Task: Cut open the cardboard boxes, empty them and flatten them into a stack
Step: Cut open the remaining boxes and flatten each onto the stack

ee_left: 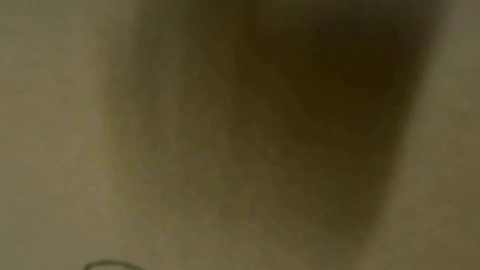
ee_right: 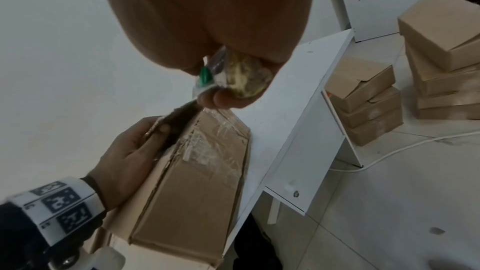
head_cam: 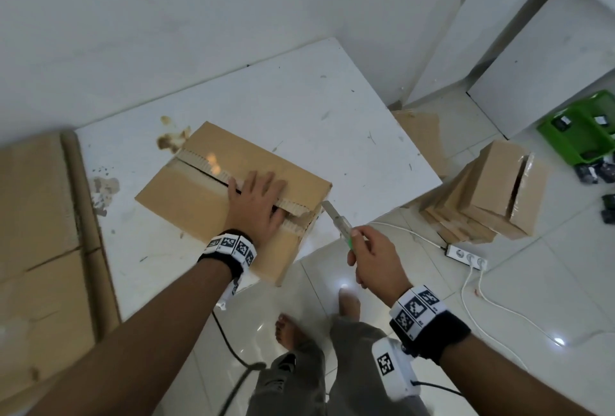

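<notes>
**A:** What sat on the table [head_cam: 299, 109]?

**B:** A flat brown cardboard box [head_cam: 186, 202], rectangular, lay on the white, scuffed tabletop, its near corner jutting past the table's edge; its top seam was split, showing rough corrugated edges; crinkled clear tape [ee_right: 213, 147] clung to its end face.

**A:** And the hands?

**B:** The left hand [head_cam: 256, 205] lay palm down on the box lid, its fingers straight and spread over the seam, pressing and grasping nothing; the left wrist view was only a dark brown blur. The right hand [head_cam: 376, 262] was curled round a cutter [head_cam: 339, 219] with a green handle; its thin metal blade pointed at the box's right end, by the torn corner.

**A:** What else was about?

**B:** More boxes [head_cam: 492, 196] of the same plain cardboard leaned in a stack on the glossy white tiled floor, right of the table; one had a slit along its top; large flat cardboard sheets [head_cam: 36, 225] lay at the left; a green plastic crate [head_cam: 579, 136] stood far right; a white power strip [head_cam: 466, 255] with its cable lay on the tiles.
</notes>
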`<control>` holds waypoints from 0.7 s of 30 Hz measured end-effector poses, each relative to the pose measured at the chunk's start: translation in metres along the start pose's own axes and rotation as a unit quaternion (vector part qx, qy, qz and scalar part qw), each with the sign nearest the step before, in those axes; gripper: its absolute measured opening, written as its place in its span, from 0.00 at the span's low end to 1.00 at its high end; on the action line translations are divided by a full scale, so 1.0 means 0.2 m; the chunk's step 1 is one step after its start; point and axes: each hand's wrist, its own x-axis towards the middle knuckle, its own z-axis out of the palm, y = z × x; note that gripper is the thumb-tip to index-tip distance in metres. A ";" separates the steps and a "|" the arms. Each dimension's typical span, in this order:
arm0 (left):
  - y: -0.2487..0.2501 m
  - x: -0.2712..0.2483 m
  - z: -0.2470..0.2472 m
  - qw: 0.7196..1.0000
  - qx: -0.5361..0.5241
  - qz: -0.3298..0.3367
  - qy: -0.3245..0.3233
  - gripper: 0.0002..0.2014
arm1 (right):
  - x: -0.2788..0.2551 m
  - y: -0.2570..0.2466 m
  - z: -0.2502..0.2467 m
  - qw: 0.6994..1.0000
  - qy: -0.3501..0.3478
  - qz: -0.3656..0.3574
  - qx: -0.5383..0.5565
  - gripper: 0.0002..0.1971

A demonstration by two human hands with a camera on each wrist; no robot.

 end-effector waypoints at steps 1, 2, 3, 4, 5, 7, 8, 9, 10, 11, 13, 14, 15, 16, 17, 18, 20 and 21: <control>-0.02 -0.01 0.00 1.000 -0.017 0.011 0.015 0.27 | 0.01 -0.01 0.00 1.000 0.018 -0.020 0.001 0.11; -0.03 -0.02 0.01 0.999 -0.032 0.025 0.017 0.27 | 0.01 -0.03 0.00 0.998 0.037 -0.045 0.000 0.11; -0.05 -0.04 0.01 0.998 -0.042 0.041 0.006 0.28 | 0.02 -0.06 0.00 0.996 0.053 -0.073 -0.003 0.10; -0.06 -0.06 0.01 0.997 -0.046 0.054 -0.008 0.30 | 0.04 -0.10 0.00 0.993 0.060 -0.103 -0.012 0.10; -0.07 -0.08 0.00 0.997 -0.044 0.060 -0.023 0.31 | 0.06 -0.14 0.01 0.990 0.056 -0.130 -0.027 0.10; -0.10 -0.14 -0.03 0.999 -0.023 0.039 -0.029 0.32 | 0.14 -0.24 0.04 0.982 0.013 -0.177 -0.070 0.11; -0.11 -0.18 -0.05 1.000 -0.013 0.002 -0.011 0.32 | 0.19 -0.29 0.07 0.975 -0.022 -0.198 -0.102 0.13; -0.11 -0.22 -0.06 0.998 -0.006 -0.061 0.024 0.31 | 0.25 -0.34 0.12 0.963 -0.057 -0.221 -0.143 0.15; -0.11 -0.26 -0.07 0.986 -0.011 -0.154 0.062 0.32 | 0.33 -0.40 0.18 0.947 -0.088 -0.245 -0.187 0.17; -0.11 -0.30 -0.09 0.959 -0.033 -0.271 0.082 0.37 | 0.41 -0.45 0.26 0.931 -0.110 -0.264 -0.228 0.18; -0.09 -0.34 -0.12 0.848 -0.156 -0.502 0.066 0.55 | 0.58 -0.56 0.43 0.906 -0.134 -0.277 -0.292 0.19; -0.08 -0.34 -0.12 0.784 -0.235 -0.571 0.051 0.63 | 0.66 -0.61 0.51 0.895 -0.138 -0.270 -0.326 0.19; -0.08 -0.32 -0.13 0.740 -0.294 -0.604 0.043 0.68 | 0.71 -0.65 0.58 0.886 -0.138 -0.254 -0.362 0.19; -0.07 -0.28 -0.13 0.721 -0.316 -0.615 0.044 0.71 | 0.75 -0.67 0.62 0.881 -0.134 -0.233 -0.389 0.19; -0.08 -0.25 -0.13 0.719 -0.313 -0.619 0.050 0.73 | 0.76 -0.68 0.64 0.880 -0.131 -0.212 -0.405 0.19; -0.09 -0.23 -0.13 0.724 -0.299 -0.619 0.059 0.74 | 0.76 -0.68 0.64 0.880 -0.130 -0.201 -0.410 0.19; -0.14 -0.20 -0.14 0.741 -0.278 -0.608 0.057 0.78 | 0.69 -0.67 0.58 0.889 -0.144 -0.205 -0.382 0.19; -0.19 -0.19 -0.14 0.756 -0.270 -0.595 0.044 0.80 | 0.65 -0.65 0.55 0.897 -0.160 -0.208 -0.356 0.19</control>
